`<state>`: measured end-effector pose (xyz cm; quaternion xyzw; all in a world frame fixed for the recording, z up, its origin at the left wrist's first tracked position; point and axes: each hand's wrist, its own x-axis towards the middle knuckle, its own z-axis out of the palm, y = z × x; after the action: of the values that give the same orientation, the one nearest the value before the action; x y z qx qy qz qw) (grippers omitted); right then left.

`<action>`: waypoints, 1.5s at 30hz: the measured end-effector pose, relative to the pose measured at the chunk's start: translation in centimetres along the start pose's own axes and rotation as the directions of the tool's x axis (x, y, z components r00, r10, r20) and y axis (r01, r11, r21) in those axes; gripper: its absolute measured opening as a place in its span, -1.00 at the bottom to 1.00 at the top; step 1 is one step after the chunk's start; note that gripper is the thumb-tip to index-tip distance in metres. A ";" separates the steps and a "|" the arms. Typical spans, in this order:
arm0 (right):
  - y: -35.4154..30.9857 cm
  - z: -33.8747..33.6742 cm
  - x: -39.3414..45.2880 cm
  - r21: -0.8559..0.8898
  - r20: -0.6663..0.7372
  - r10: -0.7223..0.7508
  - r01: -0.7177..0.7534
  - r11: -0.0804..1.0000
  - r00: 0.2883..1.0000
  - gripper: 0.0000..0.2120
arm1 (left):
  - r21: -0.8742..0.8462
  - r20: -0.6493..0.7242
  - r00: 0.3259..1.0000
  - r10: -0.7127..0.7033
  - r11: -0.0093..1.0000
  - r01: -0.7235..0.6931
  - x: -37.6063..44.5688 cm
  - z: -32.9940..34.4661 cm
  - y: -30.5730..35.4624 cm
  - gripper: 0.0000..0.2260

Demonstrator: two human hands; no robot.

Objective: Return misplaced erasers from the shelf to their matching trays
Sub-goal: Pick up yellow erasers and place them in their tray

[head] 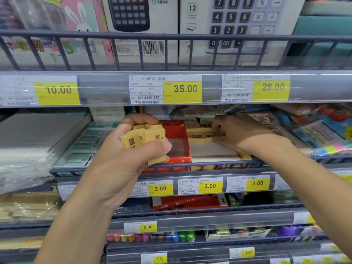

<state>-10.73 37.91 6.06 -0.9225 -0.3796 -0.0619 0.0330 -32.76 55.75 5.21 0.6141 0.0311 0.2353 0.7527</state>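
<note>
- Near, just left of the red tray [177,130]: left hand [133,149] curled tight round a bunch of yellow erasers [147,139], thumb pressed across the front of them
- Small blocks marked 2B, likely light and a bit squashy, not easy to break
- Smooth sides, so likely to slip out of a full fist; best taken one at a time by the two long flat sides
- Red tray almost bare inside, only a white floor to see
- Just right of the red tray: yellow tray [245,156] with a row of the same yellow erasers, the tray erasers [200,133], lined up at its back
- Farther in, right of the red tray: right hand [232,133] reaching into the yellow tray, fingers bent and pinching or pushing one block at the end of the row; hard to tell which
- Same 2B mark on the held blocks and the row, so likely a match for the yellow tray, not the red one
- Behind and above the red tray: price rail [182,89] with yellow tags
</note>
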 end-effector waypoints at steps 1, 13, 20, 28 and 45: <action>0.0 0.1 0.1 0.007 -0.014 0.001 -0.001 1.000 1.000 -0.85 | -0.001 0.001 1.000 0.001 1.000 -0.001 0.0 0.0 0.0 -0.61; 0.1 -0.2 -1.2 -0.032 0.041 -0.048 0.049 0.998 0.998 -0.73 | -0.032 0.022 0.999 -0.026 0.999 0.027 -0.2 0.9 -0.3 -0.61; -3.9 -1.6 -6.5 0.569 -0.369 -0.163 0.361 0.739 0.915 -0.78 | -0.069 0.009 0.999 -0.034 0.997 0.034 -0.6 1.8 -0.6 -0.63; -8.3 -0.3 -8.3 0.668 -0.464 -0.303 0.553 0.497 0.833 -0.48 | -0.148 0.046 0.997 -0.062 0.987 0.068 -1.0 2.6 -0.5 -0.43; -6.1 -1.1 -8.1 0.770 -0.378 -0.062 0.351 0.533 0.924 -0.59 | -0.069 -0.169 0.985 0.029 0.997 -0.041 -0.7 2.4 -1.1 -0.71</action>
<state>-20.85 36.45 6.15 -0.7246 -0.4613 -0.0218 0.5115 -32.23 53.08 4.56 0.5648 0.0751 0.3004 0.7649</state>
